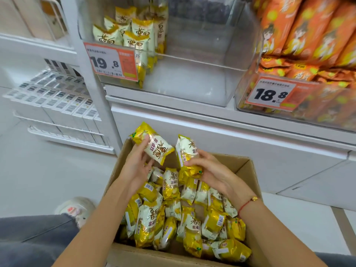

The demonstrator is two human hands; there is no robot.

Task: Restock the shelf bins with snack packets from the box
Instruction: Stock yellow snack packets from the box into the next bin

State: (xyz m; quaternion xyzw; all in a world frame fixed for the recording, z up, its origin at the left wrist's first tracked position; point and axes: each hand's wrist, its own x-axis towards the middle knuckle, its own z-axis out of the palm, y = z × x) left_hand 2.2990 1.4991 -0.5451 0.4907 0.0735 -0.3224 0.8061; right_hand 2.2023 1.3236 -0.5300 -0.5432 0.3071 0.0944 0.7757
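left hand (134,166): yellow-white packet (154,145) | right hand (212,170): same-looking second packet (187,151)

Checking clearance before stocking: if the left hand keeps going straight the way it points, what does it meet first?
Probably the white cabinet front below the shelf, not the clear bin; the left hand, holding a yellow packet, points up and forward. Depth is unclear.

The clear bin (192,74) at upper centre has open floor across its middle and right. Yellow packets (133,35) crowd its left side, and the price tag (111,60) covers its lower-left front.
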